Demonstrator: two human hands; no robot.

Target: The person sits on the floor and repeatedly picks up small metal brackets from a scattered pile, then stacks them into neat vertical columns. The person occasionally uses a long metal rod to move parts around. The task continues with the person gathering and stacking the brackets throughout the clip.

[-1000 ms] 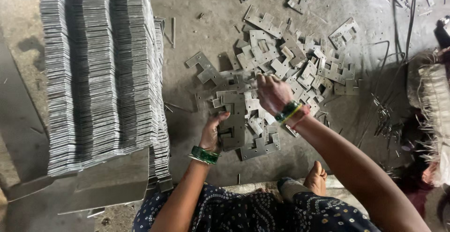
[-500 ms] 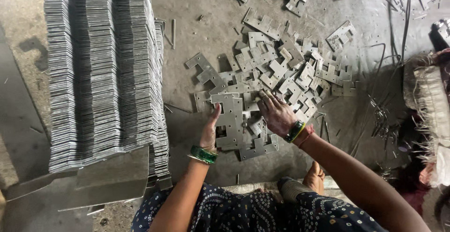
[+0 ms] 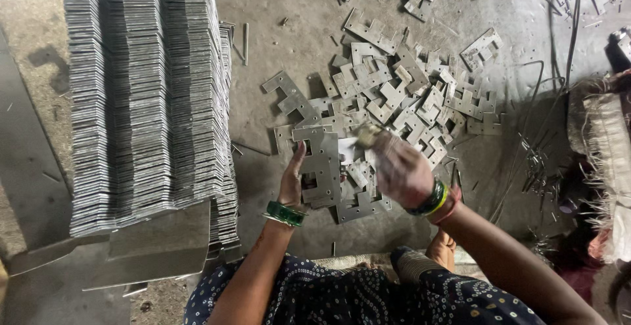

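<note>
A small stack of flat, notched metal plates [image 3: 320,167] is held upright in the left hand [image 3: 292,184], fingers closed round its edge, above a grey concrete floor [image 3: 289,29]. The right hand [image 3: 401,170], blurred in motion, is closed on a single plate [image 3: 368,133] just beside the stack; how tightly it is gripped cannot be told. Green bangles [image 3: 284,213] are worn on the left wrist, green and red ones [image 3: 437,200] on the right. More loose plates [image 3: 401,95] are scattered across the floor beyond the hands, and long ranked rows of stacked plates [image 3: 144,95] are seen to the left. With bare hands on stamped sheet edges, a cut is judged possible, and the hand-held stack could be knocked askew or dropped if the blurred plate is brought in crooked.
</note>
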